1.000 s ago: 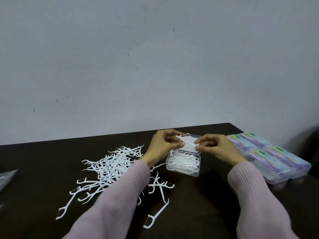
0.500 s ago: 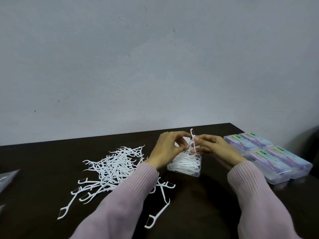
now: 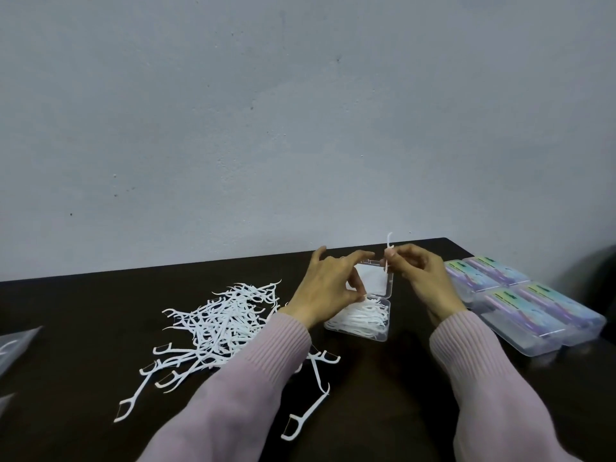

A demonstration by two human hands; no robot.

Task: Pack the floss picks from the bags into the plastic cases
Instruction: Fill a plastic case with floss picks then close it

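A clear plastic case (image 3: 380,333) lies open on the dark table, its base filled with white floss picks (image 3: 363,314) and its lid (image 3: 376,281) lying flat behind it. My right hand (image 3: 423,281) pinches one floss pick (image 3: 388,251) upright above the lid's right side. My left hand (image 3: 328,288) hovers over the case's left edge, and its thumb and a finger touch the picks in the base. A loose pile of floss picks (image 3: 220,325) lies left of the case.
Several closed, filled cases with purple labels (image 3: 520,305) sit in a block at the right, near the table's edge. Stray picks (image 3: 305,416) lie in front between my sleeves. A flattened clear bag (image 3: 15,345) shows at the far left. A grey wall rises behind the table.
My hands have drawn apart. The right hand lifted one pick up and to the right, uncovering the open lid, while the left hand dropped to the picks in the base.
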